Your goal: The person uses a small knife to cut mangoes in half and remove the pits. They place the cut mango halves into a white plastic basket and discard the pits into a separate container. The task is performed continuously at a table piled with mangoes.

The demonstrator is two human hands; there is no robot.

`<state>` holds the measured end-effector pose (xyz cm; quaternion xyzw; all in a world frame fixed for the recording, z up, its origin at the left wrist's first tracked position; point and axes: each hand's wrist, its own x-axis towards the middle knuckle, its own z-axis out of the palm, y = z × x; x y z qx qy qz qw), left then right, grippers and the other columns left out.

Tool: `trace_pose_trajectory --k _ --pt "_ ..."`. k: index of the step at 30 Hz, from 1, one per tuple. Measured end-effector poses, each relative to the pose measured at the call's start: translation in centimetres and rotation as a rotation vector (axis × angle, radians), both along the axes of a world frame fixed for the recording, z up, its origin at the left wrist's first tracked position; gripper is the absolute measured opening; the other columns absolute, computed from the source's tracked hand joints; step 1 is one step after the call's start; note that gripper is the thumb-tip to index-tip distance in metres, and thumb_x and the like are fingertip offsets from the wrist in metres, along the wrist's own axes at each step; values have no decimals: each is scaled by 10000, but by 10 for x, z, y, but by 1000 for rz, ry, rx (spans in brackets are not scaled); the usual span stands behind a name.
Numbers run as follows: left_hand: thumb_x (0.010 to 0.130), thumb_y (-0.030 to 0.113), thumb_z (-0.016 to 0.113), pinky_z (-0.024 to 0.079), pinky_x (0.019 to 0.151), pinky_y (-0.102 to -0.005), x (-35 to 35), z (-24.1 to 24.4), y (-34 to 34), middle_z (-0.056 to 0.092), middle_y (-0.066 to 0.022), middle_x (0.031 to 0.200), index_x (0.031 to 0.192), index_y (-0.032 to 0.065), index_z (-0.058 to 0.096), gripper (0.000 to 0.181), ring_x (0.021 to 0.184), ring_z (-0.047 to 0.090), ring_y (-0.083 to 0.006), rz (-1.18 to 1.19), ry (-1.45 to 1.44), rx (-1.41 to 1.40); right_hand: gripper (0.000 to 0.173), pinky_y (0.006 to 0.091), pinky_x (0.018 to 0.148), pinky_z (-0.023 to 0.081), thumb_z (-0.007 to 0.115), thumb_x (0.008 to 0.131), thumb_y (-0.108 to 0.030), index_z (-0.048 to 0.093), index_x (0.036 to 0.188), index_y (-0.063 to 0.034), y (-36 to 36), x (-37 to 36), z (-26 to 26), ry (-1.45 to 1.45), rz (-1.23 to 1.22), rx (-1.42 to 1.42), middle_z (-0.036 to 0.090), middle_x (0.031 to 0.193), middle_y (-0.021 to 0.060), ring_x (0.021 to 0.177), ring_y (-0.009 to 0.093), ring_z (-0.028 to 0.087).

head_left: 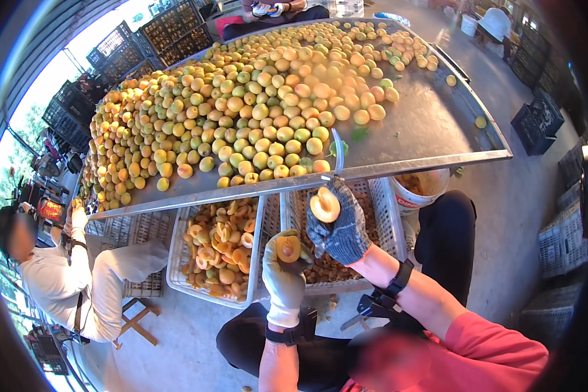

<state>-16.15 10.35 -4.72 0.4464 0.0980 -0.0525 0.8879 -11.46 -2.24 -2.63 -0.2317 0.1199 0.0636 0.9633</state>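
My left hand, in a pale work glove, holds an apricot half with its cut face up and the stone showing. My right hand, in a dark knitted glove, holds another apricot half, cut face up, together with a knife whose curved blade points up past the table's rim. Both hands are above a white crate of apricot stones. To their left stands a white crate filled with halved apricots. Whole apricots are heaped on the metal table beyond.
A co-worker sits at the table's left end; another person sits at the far side. A white bucket stands below the table at right. Stacked black crates are farther right. The table's metal edge runs just before my hands.
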Motion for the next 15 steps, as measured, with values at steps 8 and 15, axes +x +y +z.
trace_pose_trajectory --k 8,15 --pt "995 418 370 350 467 -240 -3 -4 -12 566 -39 865 1144 27 527 447 502 437 -132 -82 -69 -150 240 349 560 482 626 864 -262 583 1028 -92 13 9 -8 -381 -527 -1114 587 764 99 627 239 591" --pt "1018 450 303 313 446 -204 -6 -9 -30 561 8 810 1125 76 550 461 515 429 -80 10 43 -30 346 422 796 494 678 732 -48 587 1063 -4 15 9 -12 -555 -788 -1586 632 938 183 876 366 621"
